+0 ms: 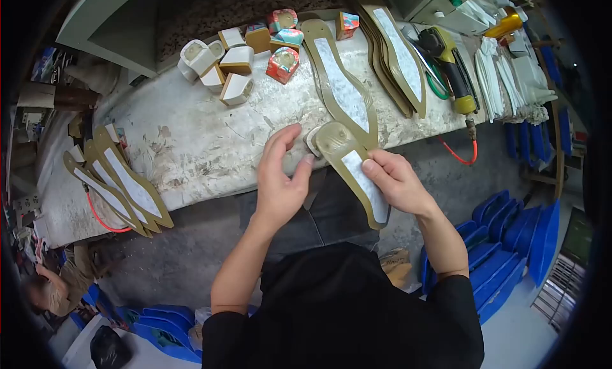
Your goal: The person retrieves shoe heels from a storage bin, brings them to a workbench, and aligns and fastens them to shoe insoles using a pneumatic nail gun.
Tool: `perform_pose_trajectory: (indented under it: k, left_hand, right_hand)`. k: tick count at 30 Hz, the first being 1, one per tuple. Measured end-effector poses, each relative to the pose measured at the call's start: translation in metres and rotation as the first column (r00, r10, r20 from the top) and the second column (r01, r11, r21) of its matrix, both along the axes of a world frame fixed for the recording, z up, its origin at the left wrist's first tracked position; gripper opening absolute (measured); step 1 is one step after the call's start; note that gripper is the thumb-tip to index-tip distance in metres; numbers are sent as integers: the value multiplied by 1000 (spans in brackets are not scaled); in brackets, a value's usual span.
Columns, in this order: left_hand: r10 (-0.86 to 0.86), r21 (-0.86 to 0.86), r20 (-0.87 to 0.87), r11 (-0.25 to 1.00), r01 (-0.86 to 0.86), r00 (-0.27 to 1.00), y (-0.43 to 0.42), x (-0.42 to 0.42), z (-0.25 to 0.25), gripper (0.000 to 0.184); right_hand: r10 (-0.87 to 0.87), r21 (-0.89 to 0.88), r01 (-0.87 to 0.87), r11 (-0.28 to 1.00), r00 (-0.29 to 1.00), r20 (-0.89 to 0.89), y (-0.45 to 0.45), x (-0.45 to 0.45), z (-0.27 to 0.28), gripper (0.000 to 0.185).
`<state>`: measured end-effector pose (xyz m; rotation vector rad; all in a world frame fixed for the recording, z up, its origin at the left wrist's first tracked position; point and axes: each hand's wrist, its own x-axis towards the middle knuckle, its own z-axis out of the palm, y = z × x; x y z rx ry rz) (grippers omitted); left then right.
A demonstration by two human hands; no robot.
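Observation:
An olive shoe sole with a pale strip (358, 171) is in my right hand (398, 181), thumb on top and fingers at its edge. My left hand (280, 178) is beside the sole's rounded end, with its fingers apart and curved. A small whitish piece (313, 141) sits at that end, between my left hand and the sole; whether it is joined to the sole I cannot tell. Just beyond, another sole (338, 79) lies on the worktable (191, 139). White heel blocks (236, 88) and red-blue patterned ones (282, 64) are grouped behind my left hand.
Stacked soles (398, 57) lie at the back right, beside a yellow-black air tool (454, 69) with a red hose and white strips (500, 82). More soles (121, 178) lie at the left. Blue bins (497, 254) stand right. Another person (57, 283) is at far left.

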<state>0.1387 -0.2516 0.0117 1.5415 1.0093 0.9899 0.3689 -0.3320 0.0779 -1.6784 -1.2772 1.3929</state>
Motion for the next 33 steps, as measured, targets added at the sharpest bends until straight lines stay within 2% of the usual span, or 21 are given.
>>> perform_pose_trajectory:
  k: [6, 11, 15, 16, 20, 21, 26, 30, 33]
  left_hand:
    - [-22, -73, 92, 997, 29, 995, 4, -2, -10, 38]
    - [23, -103, 122, 995, -10, 992, 3, 5, -1, 31]
    - [88, 47, -59, 995, -85, 994, 1, 13, 2, 27]
    - [86, 44, -60, 996, -83, 995, 1, 14, 2, 27]
    - [134, 125, -144, 985, -116, 981, -2, 20, 4, 25]
    - [130, 130, -145, 985, -111, 981, -1, 21, 5, 25]
    - [150, 74, -141, 987, -141, 979, 1, 20, 8, 18]
    - [84, -138, -99, 986, -98, 991, 15, 16, 17, 11]
    - [95, -91, -95, 990, -104, 991, 17, 20, 16, 9]
  right_hand:
    - [86, -54, -81, 995, 993, 84, 18, -10, -8, 28]
    - [103, -19, -102, 995, 977, 184, 21, -10, -7, 28]
    - [125, -79, -108, 991, 960, 252, 24, -12, 1, 23]
    - [124, -82, -106, 991, 960, 251, 25, -13, -1, 23]
    - [-169, 89, 164, 982, 984, 48, 36, -21, -9, 15]
    - [-174, 94, 169, 981, 984, 46, 40, -23, -11, 15]
    - [-49, 220, 10, 976, 983, 174, 65, -26, -18, 20]
    - [-5, 72, -16, 997, 959, 284, 61, -25, -7, 16]
    - [-28, 187, -34, 982, 946, 322, 61, -24, -12, 16]
